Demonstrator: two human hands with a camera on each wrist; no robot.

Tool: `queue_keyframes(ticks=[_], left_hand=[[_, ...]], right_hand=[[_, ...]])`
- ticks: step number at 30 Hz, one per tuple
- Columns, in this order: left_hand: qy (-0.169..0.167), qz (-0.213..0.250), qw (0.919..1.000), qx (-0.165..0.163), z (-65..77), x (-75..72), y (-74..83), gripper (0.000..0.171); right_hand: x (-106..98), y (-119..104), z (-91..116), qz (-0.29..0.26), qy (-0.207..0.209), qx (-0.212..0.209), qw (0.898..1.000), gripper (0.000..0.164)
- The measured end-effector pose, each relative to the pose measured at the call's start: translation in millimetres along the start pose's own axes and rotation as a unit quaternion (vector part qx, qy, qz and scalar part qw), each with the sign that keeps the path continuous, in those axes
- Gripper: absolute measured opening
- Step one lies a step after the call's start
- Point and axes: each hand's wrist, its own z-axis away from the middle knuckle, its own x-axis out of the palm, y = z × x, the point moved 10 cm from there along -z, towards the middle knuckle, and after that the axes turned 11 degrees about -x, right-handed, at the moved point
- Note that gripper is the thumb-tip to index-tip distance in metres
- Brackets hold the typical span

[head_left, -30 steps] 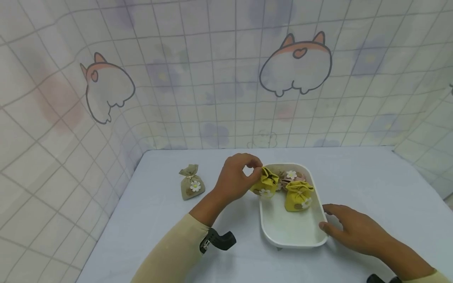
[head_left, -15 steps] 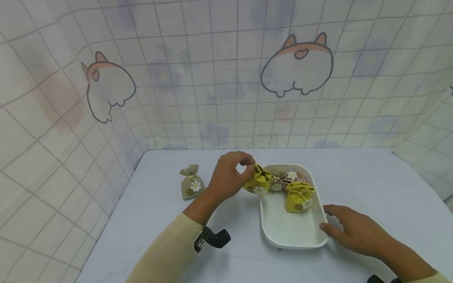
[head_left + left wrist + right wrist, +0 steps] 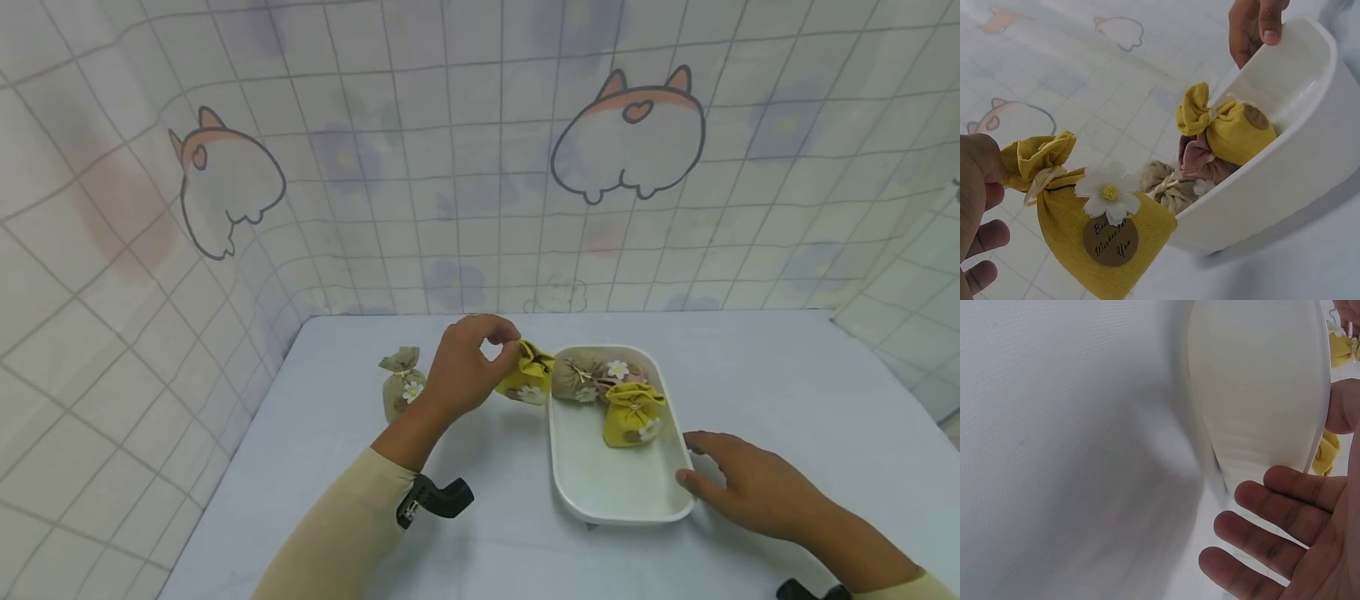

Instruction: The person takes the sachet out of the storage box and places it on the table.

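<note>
My left hand (image 3: 472,367) pinches a yellow drawstring pouch (image 3: 527,379) by its gathered top, just left of the tray. The left wrist view shows a white flower and a round brown tag on this pouch. Inside the white tray (image 3: 615,492), toward its far end, lie another yellow pouch (image 3: 632,427), a beige pouch (image 3: 573,377) and a pink pouch (image 3: 1200,159), partly covered by the others. At the tray's right side my right hand (image 3: 765,483) touches the rim, its thumb over the edge and its fingers straight in the right wrist view.
Left of my left hand, a beige pouch (image 3: 395,396) with a white flower lies on the white-covered table (image 3: 322,467), partly hidden by that hand. A gridded curtain (image 3: 487,167) with cartoon animals hangs behind the table.
My left hand has moved left with the yellow pouch, from over the tray to outside its left edge, uncovering the beige pouch inside. The right hand and tray have stayed put.
</note>
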Motion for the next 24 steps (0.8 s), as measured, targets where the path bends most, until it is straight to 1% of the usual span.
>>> queue_keyframes(ticks=[6, 16, 20, 24], left_hand=[[0.005, -0.005, 0.9998, -0.018, 0.1, -7.2, -8.0, 0.006], [0.009, -0.005, 0.9975, -0.07, 0.7, -16.1, -27.9, 0.005], [0.013, -0.001, 0.9969, -0.077, 1.1, -19.1, -34.4, 0.005], [0.017, -0.004, 0.9957, -0.091, 1.1, -22.5, -41.4, 0.005]], right_hand=[[2, 1, -1, 0.0, -0.004, 0.007, 1.0, 0.076], [0, -1, -1, 0.005, 0.003, -0.001, 1.0, 0.076], [0, 0, -1, 0.004, -0.001, 0.001, 1.0, 0.076], [1, 1, 0, 0.004, 0.0, 0.0, 1.0, 0.076]])
